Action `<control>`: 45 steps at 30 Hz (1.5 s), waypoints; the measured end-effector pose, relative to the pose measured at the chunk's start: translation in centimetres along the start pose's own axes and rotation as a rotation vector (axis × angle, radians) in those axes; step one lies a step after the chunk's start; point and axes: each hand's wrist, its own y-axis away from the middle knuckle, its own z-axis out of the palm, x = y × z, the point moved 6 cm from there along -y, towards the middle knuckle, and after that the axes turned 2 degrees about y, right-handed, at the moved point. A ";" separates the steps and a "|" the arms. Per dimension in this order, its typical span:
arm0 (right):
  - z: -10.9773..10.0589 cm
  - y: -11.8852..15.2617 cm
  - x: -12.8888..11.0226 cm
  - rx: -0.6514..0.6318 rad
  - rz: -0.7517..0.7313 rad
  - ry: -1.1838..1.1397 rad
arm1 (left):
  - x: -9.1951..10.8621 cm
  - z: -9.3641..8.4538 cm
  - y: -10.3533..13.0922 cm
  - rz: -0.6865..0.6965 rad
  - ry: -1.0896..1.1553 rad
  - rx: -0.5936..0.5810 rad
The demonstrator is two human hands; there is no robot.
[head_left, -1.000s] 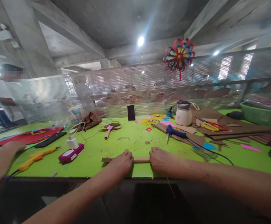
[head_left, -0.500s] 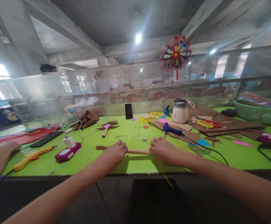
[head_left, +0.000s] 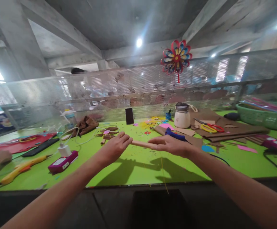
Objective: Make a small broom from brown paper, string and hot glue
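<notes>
A thin brown paper tube (head_left: 142,144) is held level just above the green table, its shadow falling below. My left hand (head_left: 116,146) is wrapped round its left end, fingers closed. At the other end, my right hand (head_left: 168,144) grips it between thumb and fairly straight fingers, which hide the tip. From near the right hand a thin yellow string (head_left: 162,165) hangs over the table's front edge. Behind the left hand lies a brown paper flower (head_left: 111,131) with a pink centre. A blue glue gun (head_left: 175,134) rests just beyond the right hand.
At left are another person's hand (head_left: 0,157), a yellow glue gun (head_left: 21,168) and a purple power strip (head_left: 63,162). A phone (head_left: 129,116) stands at the back. Rightward are a white jar (head_left: 182,117), scissors (head_left: 210,128), brown paper (head_left: 238,128) and a green basket (head_left: 260,116).
Both hands have raised the paper tube off the table. My right hand's fingers have straightened out along it. The camera view has shifted slightly.
</notes>
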 end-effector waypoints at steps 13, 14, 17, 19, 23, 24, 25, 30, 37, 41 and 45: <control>0.9 -4.1 3.3 0.308 0.034 0.517 | -2.3 4.3 -1.8 -0.102 0.253 -0.063; 0.8 -4.1 3.3 0.304 0.025 0.504 | -2.6 4.5 -1.8 -0.132 0.322 -0.095; 0.3 -3.9 3.6 0.247 0.059 0.266 | -3.5 4.3 -2.0 -0.218 0.569 -0.208; 0.1 -3.7 4.1 0.185 0.090 0.050 | -3.7 3.7 -2.1 -0.211 0.779 -0.316; 0.2 -3.3 4.9 0.103 0.064 -0.307 | -4.1 2.5 -2.0 -0.226 1.133 -0.496; 0.3 -3.3 5.1 0.094 0.066 -0.389 | -4.1 2.4 -1.9 -0.233 1.199 -0.517; 0.4 -3.2 5.2 0.087 0.074 -0.462 | -4.0 2.3 -1.9 -0.239 1.260 -0.534; 0.9 -3.1 5.2 0.103 0.089 -0.615 | -2.6 2.6 -1.5 -0.240 1.457 -0.645; 1.0 -3.0 5.9 0.145 0.093 -0.529 | -1.5 3.5 -1.3 -0.249 1.572 -0.640; 0.9 -3.0 5.9 0.132 0.127 -0.421 | -1.0 4.2 -0.8 -0.259 1.721 -0.633; 0.6 -2.8 5.4 0.114 0.167 -0.202 | -0.5 5.4 0.2 -0.348 1.867 -0.667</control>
